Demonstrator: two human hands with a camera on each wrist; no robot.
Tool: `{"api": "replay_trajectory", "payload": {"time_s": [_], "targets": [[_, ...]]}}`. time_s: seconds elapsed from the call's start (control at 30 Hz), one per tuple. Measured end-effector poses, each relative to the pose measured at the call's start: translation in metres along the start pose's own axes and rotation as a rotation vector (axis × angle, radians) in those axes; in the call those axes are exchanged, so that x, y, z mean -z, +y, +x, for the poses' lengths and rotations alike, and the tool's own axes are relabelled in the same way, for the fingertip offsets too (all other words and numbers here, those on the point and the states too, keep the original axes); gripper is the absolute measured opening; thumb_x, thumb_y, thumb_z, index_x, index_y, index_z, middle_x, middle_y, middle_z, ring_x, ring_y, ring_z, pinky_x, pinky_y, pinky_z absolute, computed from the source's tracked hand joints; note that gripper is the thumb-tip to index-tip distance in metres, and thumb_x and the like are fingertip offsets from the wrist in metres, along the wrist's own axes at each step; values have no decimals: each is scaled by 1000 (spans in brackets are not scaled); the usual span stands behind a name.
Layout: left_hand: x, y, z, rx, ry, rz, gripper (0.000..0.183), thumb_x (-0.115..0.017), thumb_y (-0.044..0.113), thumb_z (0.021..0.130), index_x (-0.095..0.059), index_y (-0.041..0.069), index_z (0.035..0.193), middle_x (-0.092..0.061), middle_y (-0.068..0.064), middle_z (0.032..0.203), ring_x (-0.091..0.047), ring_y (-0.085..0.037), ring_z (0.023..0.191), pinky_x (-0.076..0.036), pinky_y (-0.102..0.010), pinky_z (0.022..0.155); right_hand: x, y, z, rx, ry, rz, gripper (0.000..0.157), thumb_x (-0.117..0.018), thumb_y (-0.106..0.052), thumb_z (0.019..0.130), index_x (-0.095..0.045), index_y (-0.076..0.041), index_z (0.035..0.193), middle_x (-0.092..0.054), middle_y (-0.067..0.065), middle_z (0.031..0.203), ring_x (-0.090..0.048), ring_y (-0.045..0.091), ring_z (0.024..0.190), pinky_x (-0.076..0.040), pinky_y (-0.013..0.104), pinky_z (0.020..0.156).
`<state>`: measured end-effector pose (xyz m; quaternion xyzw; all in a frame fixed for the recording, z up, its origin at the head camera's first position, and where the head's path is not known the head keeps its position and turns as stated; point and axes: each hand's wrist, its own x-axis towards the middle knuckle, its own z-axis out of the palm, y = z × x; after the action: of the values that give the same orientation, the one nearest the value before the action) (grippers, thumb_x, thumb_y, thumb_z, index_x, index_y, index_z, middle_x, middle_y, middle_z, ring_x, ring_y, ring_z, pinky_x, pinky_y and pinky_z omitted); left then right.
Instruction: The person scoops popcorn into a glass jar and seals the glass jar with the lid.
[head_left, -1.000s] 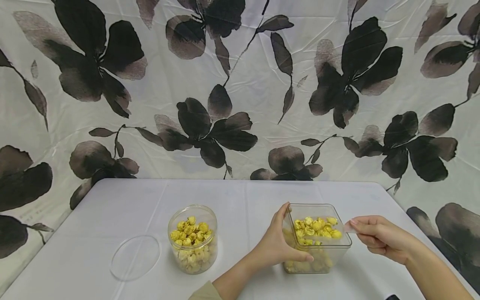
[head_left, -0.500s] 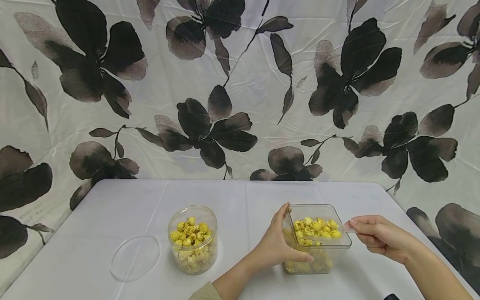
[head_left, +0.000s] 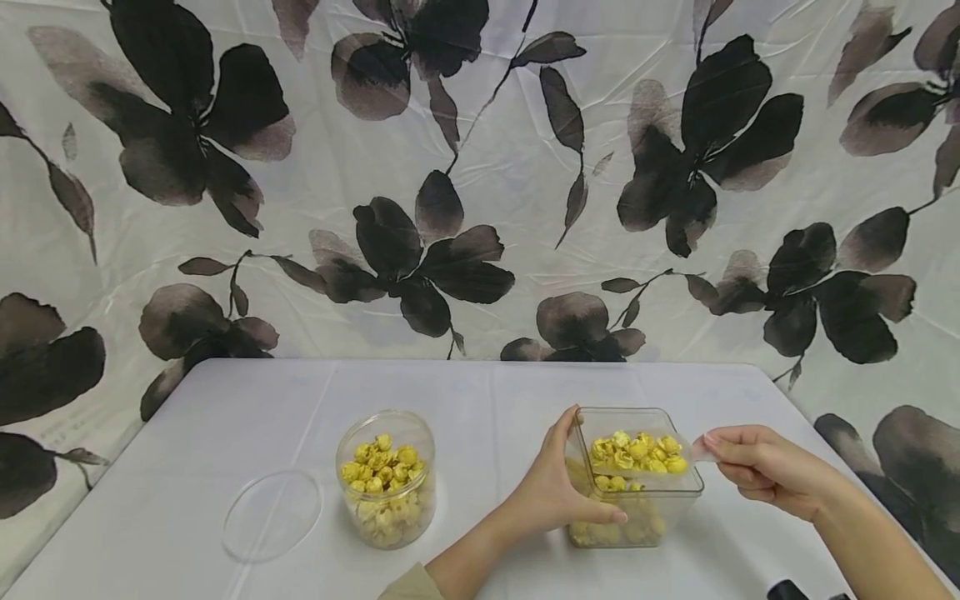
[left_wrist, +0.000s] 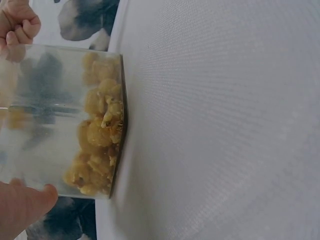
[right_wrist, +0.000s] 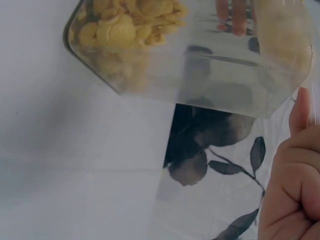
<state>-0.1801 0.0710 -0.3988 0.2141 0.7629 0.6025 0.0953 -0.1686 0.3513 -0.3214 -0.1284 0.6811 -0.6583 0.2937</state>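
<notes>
My left hand [head_left: 551,492] grips the left side of a clear square container [head_left: 675,507], its thumb along the front wall. Yellow popcorn [left_wrist: 100,125] lies in the bottom of this container. At the container's right rim, my right hand [head_left: 772,468] pinches the translucent handle of a clear scoop [head_left: 703,451] between thumb and fingers. The scoop's bowl is inside the container near the rim, bearing a heap of popcorn [head_left: 641,452]. In the right wrist view the curled right hand [right_wrist: 295,195] is beside the container's open end.
A round clear jar [head_left: 386,500] of popcorn stands uncovered left of the container. Farther left, a clear round lid [head_left: 272,517] lies flat on the white table [head_left: 165,467]. A dark object [head_left: 787,591] shows at the bottom edge. Flowered cloth [head_left: 480,167] hangs behind.
The right hand has shifted slightly right and up, and the scoop's popcorn heap has moved with it toward the right rim. The left hand and container have stayed put.
</notes>
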Motion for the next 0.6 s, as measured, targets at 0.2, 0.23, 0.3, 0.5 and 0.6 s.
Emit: {"api": "replay_trajectory", "payload": {"time_s": [0.2,0.23,0.3,0.5,0.6], "targets": [[1,1,0,1,4,-1,122,-90,31,57,-9,29,149,-26,3,146,-24,-25,136,-25,-53,105,0,1,1,3,-2,16,34,-34,-11,102,-67,-13,97,-39,-9,61,-12,13,47,-6,31,43],[1,1,0,2,4,0,122,-90,32,57,-9,29,149,-26,3,146,-24,-25,136,-25,-53,105,0,1,1,4,-5,23,34,-34,-11,102,-67,-13,97,-39,-10,61,-12,13,48,-6,31,43],[1,1,0,2,3,0,122,-90,32,57,-9,29,149,-25,2,147,-24,-25,136,-25,-52,105,0,2,1,5,-11,36,34,-34,-11,102,-67,-13,97,-39,-10,61,-12,13,48,-6,30,43],[0,0,-1,-1,1,1,122,-90,32,57,-9,29,149,-23,0,148,-23,-26,136,-24,-53,105,2,5,0,17,-44,75,35,-33,-11,102,-68,-13,99,-38,-9,61,-10,14,48,-5,30,43],[0,-1,0,-4,-2,-4,122,-90,31,58,-8,29,149,-22,0,148,-23,-26,136,-24,-54,105,3,5,0,20,-57,90,36,-32,-11,102,-68,-13,100,-36,-9,61,-9,15,49,-5,30,43]]}}
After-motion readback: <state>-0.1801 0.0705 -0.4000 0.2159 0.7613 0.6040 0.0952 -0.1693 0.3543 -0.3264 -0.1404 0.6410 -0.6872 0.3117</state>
